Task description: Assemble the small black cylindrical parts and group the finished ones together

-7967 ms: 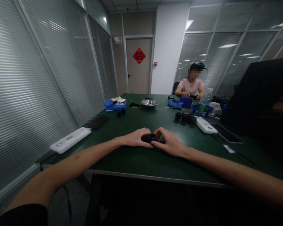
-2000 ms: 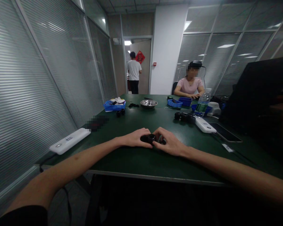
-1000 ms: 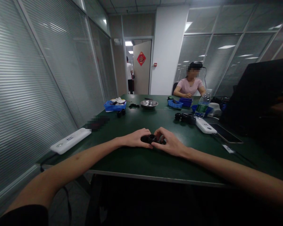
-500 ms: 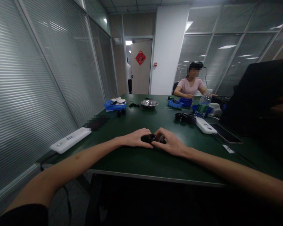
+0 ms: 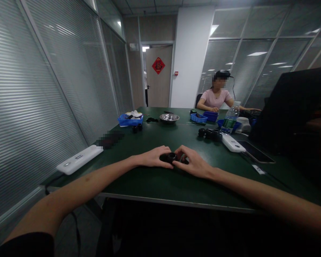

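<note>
Green tabletop (image 5: 144, 185) bore a metal bowl (image 5: 169, 119), far; left hand (image 5: 154, 157) and right hand (image 5: 194, 163) pinched a black part (image 5: 172, 157), near. Blinds (image 5: 42, 89) lined the left; far door (image 5: 160, 87) stood ajar.

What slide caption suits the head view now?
Left hand and right hand hold a small black rounded part at a dark green table, a round silver metal bowl beyond.

One left hand (image 5: 155, 157), one right hand (image 5: 194, 161) and one black part (image 5: 172, 157) between them, near the bench's (image 5: 149, 184) front edge. Toward the left edge: two small black pieces (image 5: 135, 129), one blue basket (image 5: 124, 122), one white device (image 5: 80, 159). Toward the right: three blue trays (image 5: 198, 119), at least three black rings (image 5: 209, 134), one bottle (image 5: 230, 119), one white power bank (image 5: 233, 143), one dark tablet (image 5: 256, 151). Near the far edge: one metal bowl (image 5: 169, 121), one seated person (image 5: 216, 98).
</note>
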Available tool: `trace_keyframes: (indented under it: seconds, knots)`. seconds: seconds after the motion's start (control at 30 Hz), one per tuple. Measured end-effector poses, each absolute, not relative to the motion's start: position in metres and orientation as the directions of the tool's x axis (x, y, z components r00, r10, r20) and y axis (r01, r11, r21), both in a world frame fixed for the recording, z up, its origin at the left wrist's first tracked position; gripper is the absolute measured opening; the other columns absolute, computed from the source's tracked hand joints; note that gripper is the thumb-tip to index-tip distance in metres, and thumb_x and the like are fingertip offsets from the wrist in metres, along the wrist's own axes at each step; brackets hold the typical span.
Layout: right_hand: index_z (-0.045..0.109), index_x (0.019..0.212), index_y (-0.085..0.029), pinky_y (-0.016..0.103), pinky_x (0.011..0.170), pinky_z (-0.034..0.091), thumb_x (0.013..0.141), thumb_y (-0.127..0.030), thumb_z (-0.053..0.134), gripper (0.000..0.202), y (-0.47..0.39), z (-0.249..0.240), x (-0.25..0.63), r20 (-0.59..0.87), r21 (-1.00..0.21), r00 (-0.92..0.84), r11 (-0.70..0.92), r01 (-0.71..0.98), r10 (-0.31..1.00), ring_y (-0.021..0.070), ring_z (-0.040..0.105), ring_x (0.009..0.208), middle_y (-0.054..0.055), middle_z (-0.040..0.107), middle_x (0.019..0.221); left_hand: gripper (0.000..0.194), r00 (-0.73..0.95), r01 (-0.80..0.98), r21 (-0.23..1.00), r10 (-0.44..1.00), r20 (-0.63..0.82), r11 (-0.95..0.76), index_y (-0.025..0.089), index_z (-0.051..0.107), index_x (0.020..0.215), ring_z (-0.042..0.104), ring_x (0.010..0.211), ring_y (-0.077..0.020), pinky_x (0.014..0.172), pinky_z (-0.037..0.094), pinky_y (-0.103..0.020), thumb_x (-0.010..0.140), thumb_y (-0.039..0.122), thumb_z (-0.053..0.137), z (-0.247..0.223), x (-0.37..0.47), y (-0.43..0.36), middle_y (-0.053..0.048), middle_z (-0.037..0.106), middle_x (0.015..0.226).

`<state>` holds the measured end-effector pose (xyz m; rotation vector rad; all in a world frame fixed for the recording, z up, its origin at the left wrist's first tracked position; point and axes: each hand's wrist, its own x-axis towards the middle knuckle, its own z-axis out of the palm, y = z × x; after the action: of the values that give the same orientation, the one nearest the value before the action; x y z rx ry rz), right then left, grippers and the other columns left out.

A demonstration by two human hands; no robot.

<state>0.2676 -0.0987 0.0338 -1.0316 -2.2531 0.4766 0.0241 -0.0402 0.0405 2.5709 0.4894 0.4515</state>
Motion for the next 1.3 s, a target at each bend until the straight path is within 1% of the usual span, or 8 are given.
trace_keyframes:
  seconds: [0.17,0.37,0.53,0.77,1.0,1.1,1.2,1.3]
  knots:
    - [0.062,0.112,-0.019,0.033,0.073,0.052,0.093,-0.035,0.066,0.025,-0.0987,0.0342,0.2678,0.398,-0.502,-0.545,0.673,0.544,0.738,0.0182,0.063,0.082,0.006,0.067,0.103,0.046,0.880,0.255,0.512,0.416,0.228,-0.820,0.020,0.064,0.113,0.053,0.104,-0.0233,0.092,0.040,-0.035,0.089,0.059,0.070,0.0420,0.0249,-0.0415,-0.006,0.060,0.110]
    - [0.062,0.107,-0.019,0.032,0.070,0.052,0.092,-0.041,0.070,0.028,-0.0975,0.0339,0.2673,0.378,-0.555,-0.498,0.621,0.553,0.781,0.0181,0.062,0.081,0.006,0.067,0.101,0.046,0.882,0.250,0.498,0.407,0.236,-0.830,0.019,0.064,0.111,0.053,0.101,-0.0226,0.088,0.040,-0.034,0.089,0.059,0.070,0.0393,0.0247,-0.0398,-0.005,0.060,0.108]
    - [0.063,0.113,-0.020,0.035,0.077,0.053,0.096,-0.034,0.063,0.022,-0.0984,0.0355,0.2680,0.415,-0.478,-0.562,0.697,0.535,0.715,0.0184,0.062,0.085,0.007,0.065,0.107,0.046,0.878,0.262,0.500,0.419,0.232,-0.825,0.019,0.064,0.112,0.053,0.102,-0.0226,0.088,0.040,-0.034,0.089,0.058,0.070,0.0381,0.0244,-0.0391,-0.006,0.059,0.107]
    - [0.060,0.108,-0.020,0.032,0.069,0.051,0.089,-0.045,0.074,0.034,-0.0964,0.0322,0.2673,0.401,-0.520,-0.504,0.643,0.562,0.765,0.0183,0.061,0.081,0.005,0.065,0.101,0.044,0.882,0.258,0.506,0.414,0.224,-0.823,0.019,0.065,0.111,0.052,0.102,-0.0230,0.088,0.040,-0.034,0.089,0.058,0.070,0.0406,0.0250,-0.0403,-0.006,0.060,0.108]
    - [0.062,0.114,-0.020,0.034,0.077,0.051,0.093,-0.031,0.066,0.023,-0.0988,0.0358,0.2677,0.426,-0.441,-0.576,0.716,0.541,0.697,0.0180,0.060,0.085,0.006,0.063,0.105,0.046,0.881,0.258,0.509,0.416,0.225,-0.821,0.020,0.064,0.115,0.053,0.103,-0.0230,0.089,0.040,-0.034,0.090,0.057,0.070,0.0405,0.0243,-0.0404,-0.006,0.059,0.110]
    - [0.061,0.114,-0.020,0.032,0.074,0.051,0.091,-0.035,0.071,0.030,-0.0981,0.0347,0.2668,0.422,-0.477,-0.541,0.685,0.551,0.728,0.0182,0.061,0.085,0.005,0.064,0.104,0.045,0.883,0.251,0.509,0.410,0.229,-0.823,0.020,0.064,0.115,0.053,0.103,-0.0229,0.089,0.040,-0.034,0.090,0.057,0.070,0.0412,0.0242,-0.0408,-0.006,0.059,0.109]
    - [0.061,0.108,-0.020,0.031,0.070,0.051,0.090,-0.043,0.073,0.032,-0.0971,0.0333,0.2667,0.407,-0.528,-0.503,0.646,0.551,0.762,0.0182,0.061,0.083,0.005,0.065,0.100,0.045,0.884,0.256,0.507,0.412,0.223,-0.823,0.020,0.064,0.114,0.053,0.103,-0.0228,0.089,0.040,-0.034,0.090,0.057,0.070,0.0419,0.0241,-0.0414,-0.006,0.059,0.110]
    - [0.062,0.105,-0.020,0.032,0.070,0.051,0.092,-0.043,0.071,0.029,-0.0977,0.0342,0.2673,0.412,-0.518,-0.506,0.652,0.554,0.758,0.0182,0.061,0.081,0.006,0.065,0.099,0.045,0.882,0.263,0.503,0.417,0.221,-0.823,0.020,0.064,0.112,0.053,0.102,-0.0225,0.089,0.041,-0.034,0.089,0.058,0.069,0.0411,0.0240,-0.0409,-0.006,0.059,0.109]
